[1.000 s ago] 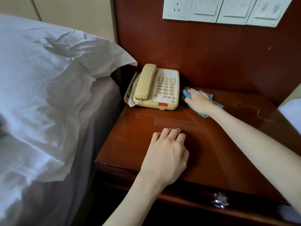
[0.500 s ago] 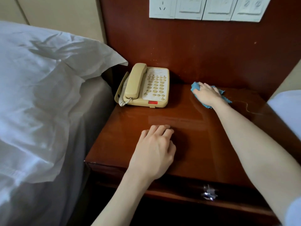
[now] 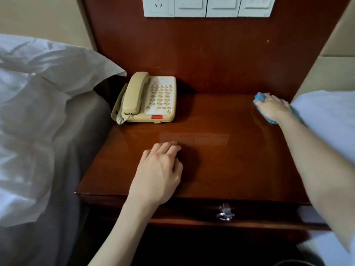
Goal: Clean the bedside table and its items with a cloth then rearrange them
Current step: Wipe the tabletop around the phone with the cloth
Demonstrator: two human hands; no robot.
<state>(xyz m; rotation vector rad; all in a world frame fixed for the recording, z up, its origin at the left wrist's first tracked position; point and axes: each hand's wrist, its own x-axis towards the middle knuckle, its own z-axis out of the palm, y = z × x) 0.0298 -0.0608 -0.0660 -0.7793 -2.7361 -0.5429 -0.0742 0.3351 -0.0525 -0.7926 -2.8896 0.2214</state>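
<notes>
The glossy dark-wood bedside table (image 3: 221, 162) fills the middle of the view. A beige telephone (image 3: 149, 98) with its handset on the cradle stands at the table's back left. My right hand (image 3: 272, 108) presses a blue cloth (image 3: 259, 97) flat on the back right corner of the tabletop; most of the cloth is hidden under the hand. My left hand (image 3: 159, 169) rests palm down near the front edge, fingers together, holding nothing.
A bed with a white pillow (image 3: 48, 89) and sheet borders the table on the left. Another white pillow (image 3: 326, 120) touches the right edge. A wooden back panel carries white wall switches (image 3: 207, 6). A drawer with a metal handle (image 3: 225, 214) sits below the tabletop.
My right hand has slid the blue cloth from beside the telephone rightward along the back of the tabletop to the right corner. My left hand has stayed in place.
</notes>
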